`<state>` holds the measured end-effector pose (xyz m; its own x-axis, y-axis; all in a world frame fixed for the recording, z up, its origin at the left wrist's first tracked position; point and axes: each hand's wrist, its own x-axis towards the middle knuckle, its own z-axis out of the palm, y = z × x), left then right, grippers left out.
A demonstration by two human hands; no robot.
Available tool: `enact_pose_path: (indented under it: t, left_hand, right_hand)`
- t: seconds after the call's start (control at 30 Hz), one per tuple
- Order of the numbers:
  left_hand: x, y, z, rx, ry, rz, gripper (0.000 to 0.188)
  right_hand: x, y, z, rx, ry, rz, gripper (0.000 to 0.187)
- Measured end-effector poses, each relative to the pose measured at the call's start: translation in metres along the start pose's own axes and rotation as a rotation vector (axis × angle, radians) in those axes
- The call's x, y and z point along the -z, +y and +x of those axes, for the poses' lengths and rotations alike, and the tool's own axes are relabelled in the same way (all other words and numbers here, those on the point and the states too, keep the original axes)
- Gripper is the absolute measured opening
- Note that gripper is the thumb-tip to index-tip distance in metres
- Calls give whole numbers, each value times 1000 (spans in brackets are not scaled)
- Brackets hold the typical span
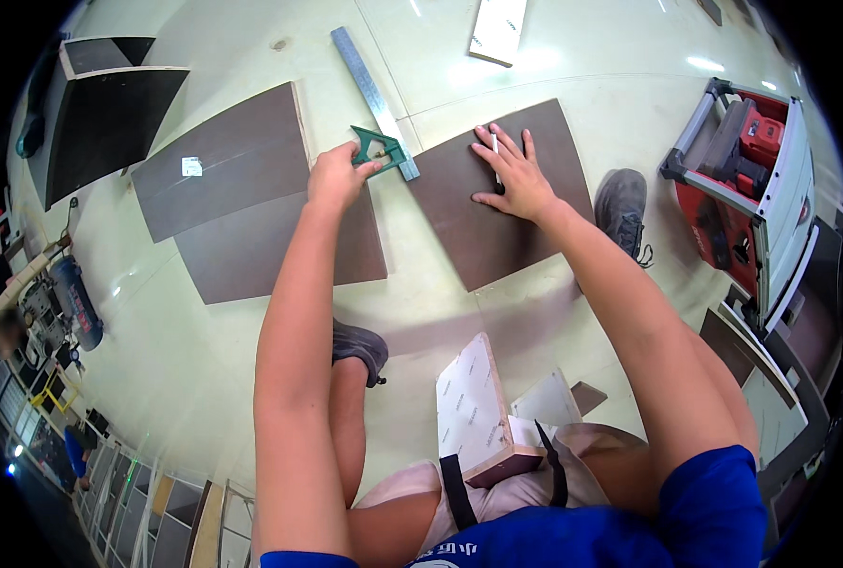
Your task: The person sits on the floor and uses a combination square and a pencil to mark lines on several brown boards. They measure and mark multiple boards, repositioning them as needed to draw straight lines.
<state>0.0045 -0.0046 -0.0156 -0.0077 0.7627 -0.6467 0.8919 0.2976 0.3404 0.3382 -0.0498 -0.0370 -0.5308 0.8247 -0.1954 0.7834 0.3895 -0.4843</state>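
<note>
Green triangular square [394,151] with long silver metal ruler [365,80] is between flat brown boards [448,194], left hand [337,177] pinching it; right hand [524,182] rests with fingers spread on one board, white-black pen [495,150] among them.

We see green on the triangular square head [397,153], silver-grey on the metal rule [363,80], plain dark brown across the right-hand board [445,204] and left-hand boards [237,133], and white with black on the pen [495,145]. Scattered dark print patterns the white panel [472,402]. Our shirt [573,538] is royal blue with white lettering, our shorts [403,488] beige with black straps [457,492], our shoes [620,204] dark grey.
</note>
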Motion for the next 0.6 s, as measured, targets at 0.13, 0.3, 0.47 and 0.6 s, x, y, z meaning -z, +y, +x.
enact_pose_path:
  t: [0.13,0.3,0.47,0.6]
  left_hand:
    - [0,16,3,-5,19,56,46]
    - [4,18,6,6,-10,46,47]
    - [8,12,12,12,-83,-65,45]
    - [6,20,11,36,-88,-179,43]
  right_hand:
    - [7,9,-3,-6,-26,-19,87]
    - [3,9,-5,-20,15,-26,85]
    - [2,7,-2,-15,22,11,82]
    - [0,14,-2,-28,108,-6,81]
